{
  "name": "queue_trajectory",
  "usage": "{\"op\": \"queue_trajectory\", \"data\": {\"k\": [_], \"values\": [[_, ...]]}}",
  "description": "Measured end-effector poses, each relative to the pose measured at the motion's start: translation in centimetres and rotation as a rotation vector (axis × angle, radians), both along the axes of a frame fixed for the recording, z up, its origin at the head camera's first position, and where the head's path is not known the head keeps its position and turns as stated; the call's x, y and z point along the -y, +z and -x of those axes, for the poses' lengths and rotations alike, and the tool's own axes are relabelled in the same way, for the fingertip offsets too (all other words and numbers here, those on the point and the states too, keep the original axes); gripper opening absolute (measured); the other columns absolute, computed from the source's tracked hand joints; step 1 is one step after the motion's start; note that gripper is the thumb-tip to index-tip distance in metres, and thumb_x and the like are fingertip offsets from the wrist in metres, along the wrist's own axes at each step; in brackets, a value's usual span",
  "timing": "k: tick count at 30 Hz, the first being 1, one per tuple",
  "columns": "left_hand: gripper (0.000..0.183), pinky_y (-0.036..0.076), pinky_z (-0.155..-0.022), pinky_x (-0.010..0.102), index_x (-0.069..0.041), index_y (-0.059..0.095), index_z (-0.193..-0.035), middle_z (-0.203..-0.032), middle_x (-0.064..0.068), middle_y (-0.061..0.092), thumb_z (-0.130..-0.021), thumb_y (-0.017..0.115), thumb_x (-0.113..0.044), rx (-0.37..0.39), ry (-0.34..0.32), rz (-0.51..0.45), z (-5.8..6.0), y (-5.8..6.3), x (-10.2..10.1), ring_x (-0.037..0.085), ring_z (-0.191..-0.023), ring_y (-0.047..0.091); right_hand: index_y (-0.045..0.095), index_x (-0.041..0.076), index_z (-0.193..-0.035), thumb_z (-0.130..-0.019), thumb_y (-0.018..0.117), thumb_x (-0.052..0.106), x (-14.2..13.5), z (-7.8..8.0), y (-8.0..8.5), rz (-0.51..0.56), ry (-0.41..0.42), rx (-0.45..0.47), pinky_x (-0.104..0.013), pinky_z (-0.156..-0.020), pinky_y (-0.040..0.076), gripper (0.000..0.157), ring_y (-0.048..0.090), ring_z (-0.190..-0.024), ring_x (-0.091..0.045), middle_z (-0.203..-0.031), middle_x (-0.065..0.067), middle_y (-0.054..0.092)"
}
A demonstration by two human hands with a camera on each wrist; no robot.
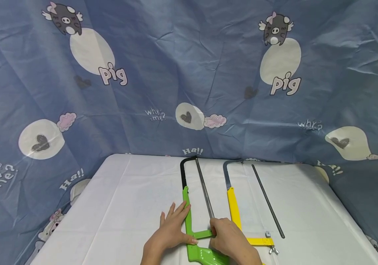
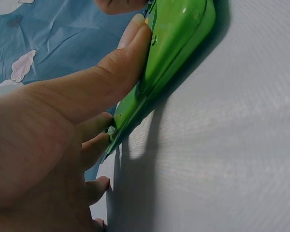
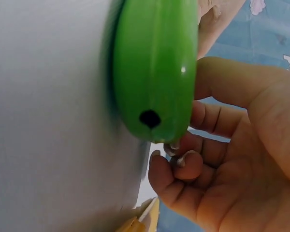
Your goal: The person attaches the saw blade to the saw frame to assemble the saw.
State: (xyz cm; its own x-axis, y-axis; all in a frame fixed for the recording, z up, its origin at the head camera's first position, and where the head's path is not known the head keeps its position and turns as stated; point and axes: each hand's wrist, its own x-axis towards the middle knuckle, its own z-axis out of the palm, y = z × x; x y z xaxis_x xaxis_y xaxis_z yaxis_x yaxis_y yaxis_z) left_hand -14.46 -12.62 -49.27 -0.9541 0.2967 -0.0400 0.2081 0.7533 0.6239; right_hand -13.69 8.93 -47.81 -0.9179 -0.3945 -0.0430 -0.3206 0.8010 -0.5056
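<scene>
A green-handled hacksaw with a black front bow lies on the white table. My left hand rests across its green frame, fingers spread and fairly straight, thumb pressing near the handle. The saw's grey blade slants from the bow's tip down to my right hand. That hand's fingers are curled at the end of the short green arm. In the right wrist view they pinch a small metal piece, apparently a wing nut, beside the green handle. The blade's near end is hidden behind the right hand.
Right of the green saw lies a yellow hacksaw with a grey bow; a wing nut sits at its arm's end. A loose dark blade lies farther right. Blue printed cloth hangs behind the table.
</scene>
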Motion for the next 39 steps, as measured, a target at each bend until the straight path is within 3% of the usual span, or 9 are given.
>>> {"op": "queue_trajectory", "data": {"k": [39], "values": [[0.114,0.003,-0.109,0.082,-0.009,0.039,-0.152,-0.163,0.013,0.029,-0.060,0.089,-0.051,-0.005,0.005,-0.010,-0.14,0.00,-0.06,0.050,-0.151,0.013,0.055,0.020,-0.071,-0.069,0.067,0.008,-0.27,0.09,-0.18,0.005,0.019,0.016,-0.022,-0.047,0.037,0.017,0.043,-0.052,-0.008,-0.058,0.009,0.051]]}}
